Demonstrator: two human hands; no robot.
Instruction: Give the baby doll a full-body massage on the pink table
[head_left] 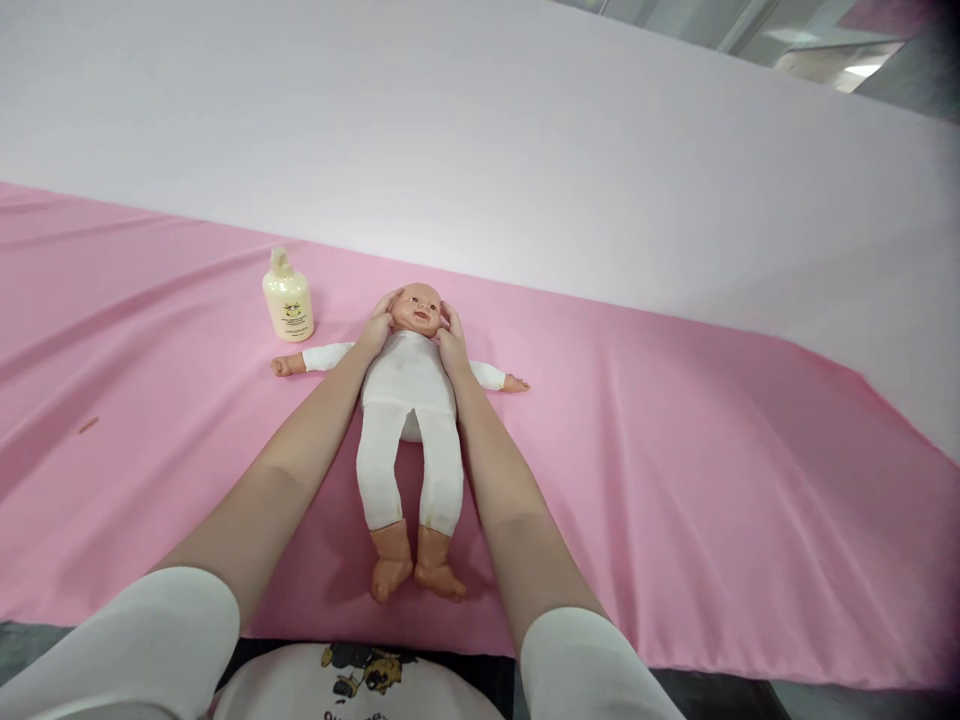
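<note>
Now cupping the doll (pixel 409 375) by its head from both sides — with the left hand (pixel 381 322) at one side of the head and the right hand (pixel 451 338) at the other. Holding with fingers partly open and curved along the head, not closed into fists. Lying face up on the pink cloth (pixel 675 480), between the two forearms, with head away from the person, feet toward the person and arms spread wide. Dressed in white over body, arms and legs, with tan feet bare and slightly apart. To the left, upright on the cloth near the doll's outstretched arm — see a cream bottle (pixel 289 305) with dark print. Farther left, notice a small brown strip (pixel 88 426). Beyond the cloth, see a broad pale surface (pixel 480 150).
</note>
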